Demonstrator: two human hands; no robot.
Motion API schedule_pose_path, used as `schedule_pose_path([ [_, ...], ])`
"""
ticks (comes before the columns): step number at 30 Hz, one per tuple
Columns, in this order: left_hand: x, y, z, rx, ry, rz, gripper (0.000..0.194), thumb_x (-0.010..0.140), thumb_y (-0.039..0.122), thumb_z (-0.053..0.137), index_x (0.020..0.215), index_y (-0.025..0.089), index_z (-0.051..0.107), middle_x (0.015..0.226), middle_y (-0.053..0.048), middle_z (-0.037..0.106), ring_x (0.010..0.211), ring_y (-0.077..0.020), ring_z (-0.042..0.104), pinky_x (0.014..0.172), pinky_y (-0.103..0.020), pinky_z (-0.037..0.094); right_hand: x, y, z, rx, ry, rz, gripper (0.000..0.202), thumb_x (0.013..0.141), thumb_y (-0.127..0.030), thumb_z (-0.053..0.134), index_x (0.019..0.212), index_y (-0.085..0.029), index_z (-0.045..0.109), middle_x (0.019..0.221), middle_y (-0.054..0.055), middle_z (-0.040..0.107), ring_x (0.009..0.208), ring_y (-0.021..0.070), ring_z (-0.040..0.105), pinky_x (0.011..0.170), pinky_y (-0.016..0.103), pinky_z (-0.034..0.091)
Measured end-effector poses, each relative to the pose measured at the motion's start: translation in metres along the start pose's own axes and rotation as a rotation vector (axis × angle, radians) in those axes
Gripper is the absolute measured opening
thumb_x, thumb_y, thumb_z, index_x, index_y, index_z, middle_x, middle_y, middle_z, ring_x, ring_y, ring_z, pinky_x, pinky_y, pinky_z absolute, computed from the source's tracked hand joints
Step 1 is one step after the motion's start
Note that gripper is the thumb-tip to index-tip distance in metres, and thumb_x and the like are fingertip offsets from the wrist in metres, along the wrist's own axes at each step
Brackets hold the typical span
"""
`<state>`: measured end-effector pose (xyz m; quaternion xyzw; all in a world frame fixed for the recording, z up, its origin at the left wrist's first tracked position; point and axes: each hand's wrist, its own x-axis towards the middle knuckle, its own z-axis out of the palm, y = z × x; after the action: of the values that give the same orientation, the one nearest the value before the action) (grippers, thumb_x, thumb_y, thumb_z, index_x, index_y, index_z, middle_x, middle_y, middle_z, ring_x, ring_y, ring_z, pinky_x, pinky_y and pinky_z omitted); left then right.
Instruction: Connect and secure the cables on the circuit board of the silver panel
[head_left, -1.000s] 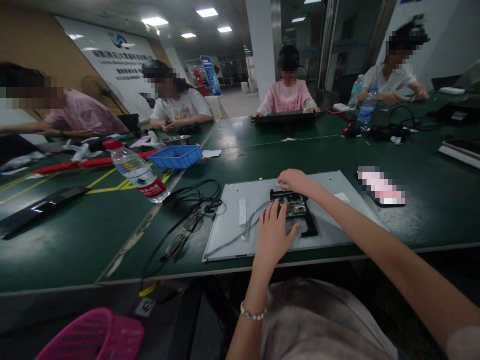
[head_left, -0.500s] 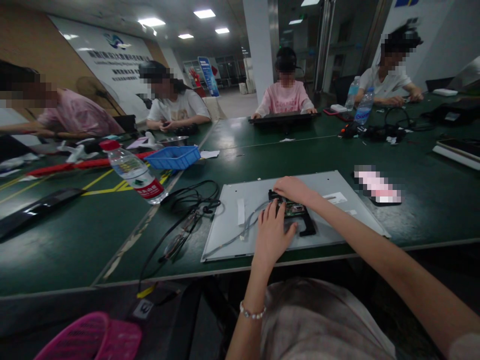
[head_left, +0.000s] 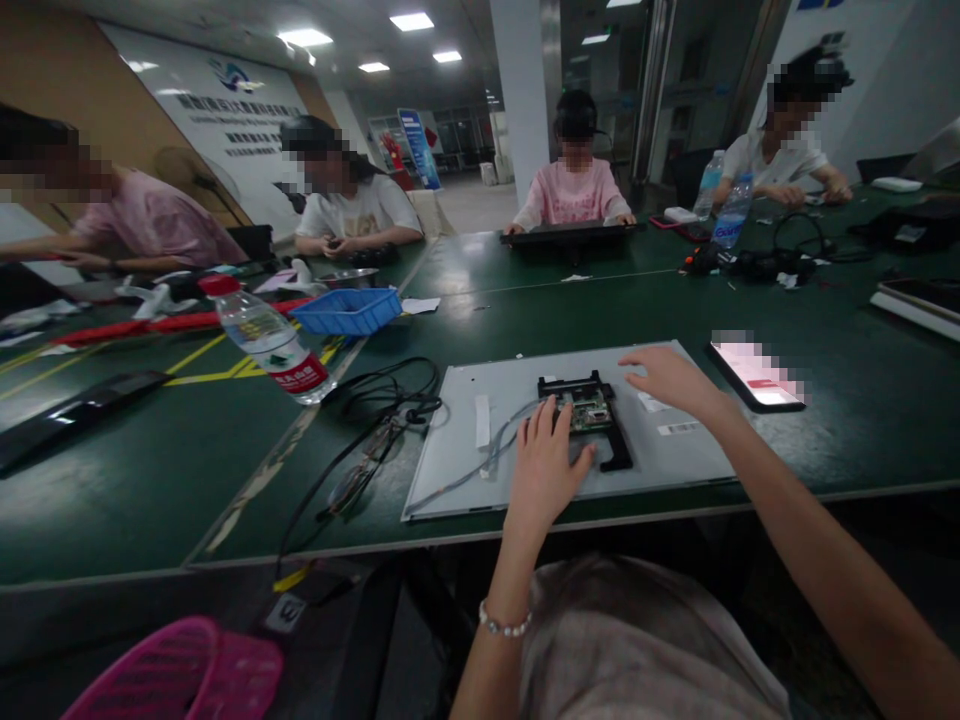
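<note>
A flat grey-white display panel [head_left: 450, 430] lies on the green table in front of me. On its back rests a black plastic bracket [head_left: 616, 445] around a green circuit board [head_left: 589, 417], with thin grey cables [head_left: 502, 450] running off to the left. My left hand [head_left: 544, 465] lies with fingers spread over the bracket's left side, fingertips touching it or the board's edge. To the right of the bracket, my right hand [head_left: 667, 380] hovers over the panel. Its fingers are stretched out with the thumb apart, and nothing shows in them.
A phone with a lit screen [head_left: 757, 378] lies right of the panel. To the left are glasses [head_left: 364, 470], black cables [head_left: 390, 385], a tilted-looking water bottle [head_left: 274, 345] and a blue tray [head_left: 349, 312]. A pink basket [head_left: 247, 670] is below the table edge. Several people sit around.
My right hand has left the bracket's upper edge and moved right, uncovering that edge. My left hand stays on the bracket. The phone's screen looks brighter.
</note>
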<state>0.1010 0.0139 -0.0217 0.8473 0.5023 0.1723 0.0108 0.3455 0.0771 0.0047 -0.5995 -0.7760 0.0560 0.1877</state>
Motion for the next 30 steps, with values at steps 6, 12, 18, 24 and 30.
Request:
schedule_pose_path([
  [6,0.0,0.0,0.0,-0.008,0.007,-0.004,0.058,0.092,0.043,0.047,0.142,0.018,0.034,0.153,-0.013,0.03,0.14,-0.028,0.028,0.114,-0.049,0.025,-0.041,0.039,0.004,0.067,-0.029,0.152,0.031,0.08,-0.025,0.057,0.106,-0.015,0.07,0.109,0.012,0.07,0.1,0.0254,0.065,0.089,0.037,0.048],
  [12,-0.001,0.0,-0.001,-0.017,-0.003,-0.009,0.057,0.091,0.042,0.048,0.142,0.018,0.035,0.152,-0.013,0.03,0.14,-0.0286,0.029,0.113,-0.049,0.026,-0.047,0.037,0.009,0.175,-0.053,0.174,0.026,0.076,-0.023,0.058,0.098,-0.018,0.071,0.093,0.008,0.072,0.082,0.0206,0.067,0.076,0.032,0.051],
  [18,-0.001,0.001,0.001,-0.017,0.011,-0.016,0.058,0.09,0.041,0.05,0.142,0.017,0.035,0.152,-0.014,0.031,0.14,-0.0298,0.029,0.113,-0.05,0.026,-0.048,0.035,0.006,0.255,-0.093,0.206,0.021,0.078,-0.03,0.059,0.09,-0.018,0.072,0.088,0.007,0.072,0.077,0.0194,0.065,0.072,0.03,0.049],
  [24,-0.001,0.002,0.0,-0.018,0.057,0.003,0.06,0.09,0.037,0.052,0.143,0.017,0.033,0.152,-0.014,0.031,0.141,-0.0302,0.026,0.112,-0.051,0.028,-0.043,0.024,0.006,0.539,-0.113,0.187,0.027,0.079,-0.039,0.059,0.091,-0.018,0.072,0.096,0.007,0.072,0.082,0.0192,0.066,0.076,0.031,0.049],
  [30,0.001,0.014,-0.008,0.008,0.083,0.055,0.049,0.093,0.03,0.047,0.14,0.022,0.037,0.149,-0.011,0.036,0.141,-0.0286,0.025,0.112,-0.054,0.027,-0.034,0.005,0.014,0.657,-0.179,0.097,0.028,0.08,-0.038,0.057,0.088,-0.016,0.072,0.087,0.006,0.073,0.08,0.0181,0.065,0.076,0.03,0.048],
])
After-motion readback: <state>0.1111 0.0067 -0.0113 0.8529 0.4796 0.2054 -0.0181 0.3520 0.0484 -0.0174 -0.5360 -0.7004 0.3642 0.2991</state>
